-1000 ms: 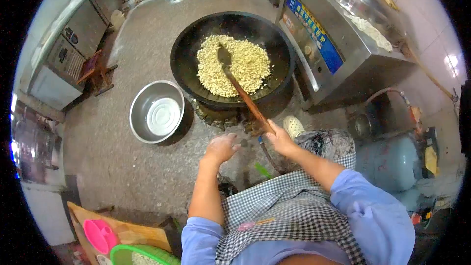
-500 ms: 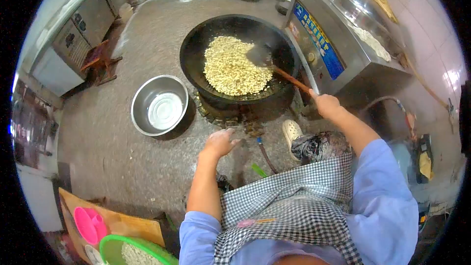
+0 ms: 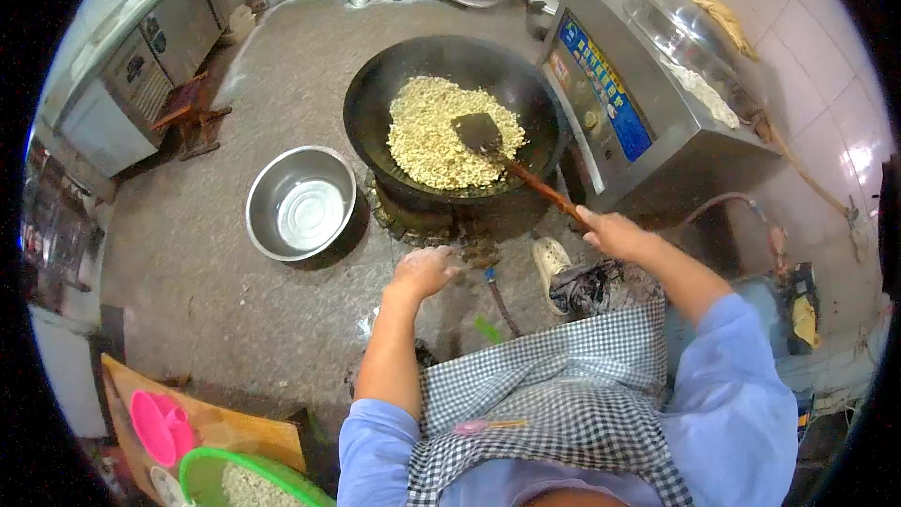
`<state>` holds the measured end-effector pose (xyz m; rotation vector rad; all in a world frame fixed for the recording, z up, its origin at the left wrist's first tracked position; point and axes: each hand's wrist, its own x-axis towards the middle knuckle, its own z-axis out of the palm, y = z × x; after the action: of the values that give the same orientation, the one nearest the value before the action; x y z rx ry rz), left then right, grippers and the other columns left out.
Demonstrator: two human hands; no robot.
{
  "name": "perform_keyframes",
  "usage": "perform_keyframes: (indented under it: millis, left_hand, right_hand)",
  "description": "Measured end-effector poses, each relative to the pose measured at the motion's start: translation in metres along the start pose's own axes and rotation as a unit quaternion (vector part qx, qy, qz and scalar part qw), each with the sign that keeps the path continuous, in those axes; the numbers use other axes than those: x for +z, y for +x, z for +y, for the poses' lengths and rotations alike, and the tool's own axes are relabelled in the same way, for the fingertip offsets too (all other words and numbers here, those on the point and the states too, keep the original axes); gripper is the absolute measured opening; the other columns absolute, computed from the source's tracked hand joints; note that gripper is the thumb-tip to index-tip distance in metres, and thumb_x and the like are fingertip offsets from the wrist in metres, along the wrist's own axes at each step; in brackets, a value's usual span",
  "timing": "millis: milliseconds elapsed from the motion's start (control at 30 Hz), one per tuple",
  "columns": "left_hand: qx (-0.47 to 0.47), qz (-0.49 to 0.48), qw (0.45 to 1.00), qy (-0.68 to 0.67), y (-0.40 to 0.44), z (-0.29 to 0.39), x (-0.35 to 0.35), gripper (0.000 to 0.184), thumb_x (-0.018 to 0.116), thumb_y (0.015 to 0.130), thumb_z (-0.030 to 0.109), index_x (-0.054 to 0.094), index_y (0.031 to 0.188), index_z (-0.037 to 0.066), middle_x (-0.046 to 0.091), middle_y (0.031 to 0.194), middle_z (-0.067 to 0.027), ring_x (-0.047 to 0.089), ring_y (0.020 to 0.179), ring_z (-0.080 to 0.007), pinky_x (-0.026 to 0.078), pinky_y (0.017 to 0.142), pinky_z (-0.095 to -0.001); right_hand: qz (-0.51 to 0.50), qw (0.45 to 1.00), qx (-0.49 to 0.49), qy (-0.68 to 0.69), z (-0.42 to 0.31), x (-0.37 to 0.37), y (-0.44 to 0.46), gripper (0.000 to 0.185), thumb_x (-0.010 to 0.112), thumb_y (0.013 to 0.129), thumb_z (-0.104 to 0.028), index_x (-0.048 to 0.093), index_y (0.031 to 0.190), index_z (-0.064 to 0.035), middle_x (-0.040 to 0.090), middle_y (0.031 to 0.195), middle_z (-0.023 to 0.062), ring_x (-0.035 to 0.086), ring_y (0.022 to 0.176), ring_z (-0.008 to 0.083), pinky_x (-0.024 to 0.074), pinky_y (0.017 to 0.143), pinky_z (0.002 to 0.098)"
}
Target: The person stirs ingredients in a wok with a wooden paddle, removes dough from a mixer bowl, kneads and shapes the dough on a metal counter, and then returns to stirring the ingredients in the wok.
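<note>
My right hand point(image 3: 615, 234) is wrapped around the wooden handle of a long spatula point(image 3: 544, 190). Its dark, flat blade rests on pale yellow diced pieces point(image 3: 436, 127) heaped in a large black wok point(image 3: 371, 84). I cannot make out what food the pieces are. My left hand point(image 3: 424, 270) hangs in the air in front of the wok with nothing in it, its thumb apart from the loosely bent fingers. Beyond it to the left, a steel basin point(image 3: 272, 235) stands on the floor.
At the right is a steel cabinet point(image 3: 648, 174) with a blue label, a steel lid point(image 3: 671, 23) on top. A board point(image 3: 244, 432) at lower left bears a pink container point(image 3: 155, 427) and a green basin point(image 3: 211, 469). A hose point(image 3: 502, 305) lies near my shoe point(image 3: 551, 258).
The spatula has come down and left from the wok's right side onto the pieces. My right hand has lowered slightly with it, while my left hand stays nearly in place.
</note>
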<state>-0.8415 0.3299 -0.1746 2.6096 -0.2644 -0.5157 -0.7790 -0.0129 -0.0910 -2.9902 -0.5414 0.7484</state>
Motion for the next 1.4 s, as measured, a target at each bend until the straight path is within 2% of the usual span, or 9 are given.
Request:
perform_keyframes:
  millis: [67,133,233,533,867,967,1100,1233,1400]
  left_hand:
    - [0.004,-0.004,1.000,-0.002,0.003,-0.001,-0.001,0.048,0.057,0.083,0.039,0.053,0.120,0.010,0.059,0.113,-0.0166,0.053,0.108,-0.0328,0.042,0.092,-0.0421]
    - [0.003,0.003,1.000,-0.009,0.002,-0.005,0.001,0.049,0.058,0.083,0.040,0.053,0.121,0.010,0.058,0.114,-0.0173,0.053,0.108,-0.0333,0.042,0.092,-0.0423]
    - [-0.001,0.009,1.000,-0.010,0.002,-0.009,0.006,0.049,0.057,0.083,0.040,0.052,0.122,0.011,0.057,0.115,-0.0175,0.053,0.108,-0.0331,0.042,0.091,-0.0425]
    - [-0.009,0.000,1.000,-0.008,0.001,-0.009,0.005,0.047,0.057,0.083,0.038,0.052,0.119,0.009,0.058,0.110,-0.0181,0.054,0.106,-0.0338,0.042,0.090,-0.0436]
    - [0.009,0.033,0.999,-0.018,0.003,-0.011,0.009,0.045,0.059,0.082,0.038,0.054,0.114,0.008,0.061,0.106,-0.0164,0.055,0.103,-0.0338,0.044,0.088,-0.0434]
    - [0.019,0.039,0.999,-0.012,0.006,-0.012,0.008,0.045,0.060,0.081,0.037,0.054,0.114,0.006,0.061,0.104,-0.0193,0.057,0.099,-0.0355,0.045,0.086,-0.0438]
    - [0.026,0.046,0.998,-0.018,0.010,-0.014,0.011,0.044,0.060,0.081,0.037,0.054,0.112,0.006,0.061,0.103,-0.0187,0.057,0.099,-0.0352,0.045,0.085,-0.0439]
    - [0.027,0.038,0.999,-0.010,0.009,-0.014,0.012,0.045,0.059,0.081,0.037,0.054,0.115,0.008,0.061,0.104,-0.0178,0.057,0.099,-0.0346,0.045,0.085,-0.0433]
    - [0.013,0.031,0.999,0.001,0.002,-0.012,0.011,0.045,0.058,0.082,0.038,0.053,0.117,0.010,0.061,0.105,-0.0173,0.057,0.100,-0.0344,0.045,0.086,-0.0431]
  right_hand:
    - [0.051,0.998,-0.033,0.011,0.005,0.037,0.007,0.058,0.049,0.088,-0.020,0.025,0.140,-0.0108,0.063,0.091,0.0222,0.063,0.077,0.0357,0.0502,0.068,0.0434]
    - [0.000,0.946,0.047,0.321,-0.035,0.040,-0.004,0.056,0.047,0.087,-0.014,0.028,0.139,-0.0113,0.061,0.073,0.0156,0.059,0.055,0.0227,0.0478,0.049,0.0375]
    - [-0.041,0.682,0.167,0.711,-0.048,0.088,0.026,0.028,0.048,0.083,-0.006,0.042,0.110,-0.0096,0.045,0.058,0.0023,0.042,0.041,0.0115,0.0333,0.036,0.0274]
    - [0.091,0.602,0.112,0.785,-0.060,0.090,0.077,0.017,0.055,0.078,-0.003,0.045,0.091,-0.0081,0.047,0.060,0.0022,0.042,0.043,0.0100,0.0350,0.034,0.0256]
    - [0.038,0.691,0.070,0.718,-0.068,-0.017,0.161,0.019,0.051,0.085,-0.009,0.045,0.103,-0.0095,0.041,0.056,0.0002,0.040,0.043,0.0092,0.0332,0.035,0.0251]
    - [0.076,0.866,0.034,0.493,-0.107,-0.030,0.146,0.033,0.049,0.086,-0.009,0.042,0.117,-0.0082,0.045,0.057,0.0024,0.044,0.043,0.0115,0.0361,0.035,0.0270]
    - [0.112,0.987,-0.042,0.103,-0.079,0.017,0.122,0.070,0.046,0.085,-0.007,0.010,0.144,-0.0207,0.058,0.094,0.0223,0.060,0.078,0.0364,0.0465,0.072,0.0489]
    - [0.078,0.986,-0.009,-0.150,-0.001,0.015,0.053,0.075,0.044,0.081,-0.002,0.010,0.143,-0.0290,0.058,0.086,0.0198,0.062,0.075,0.0378,0.0494,0.063,0.0467]
    - [0.133,0.980,0.046,-0.143,0.052,0.011,0.017,0.074,0.050,0.082,-0.005,0.011,0.144,-0.0206,0.060,0.083,0.0212,0.061,0.070,0.0374,0.0495,0.063,0.0469]
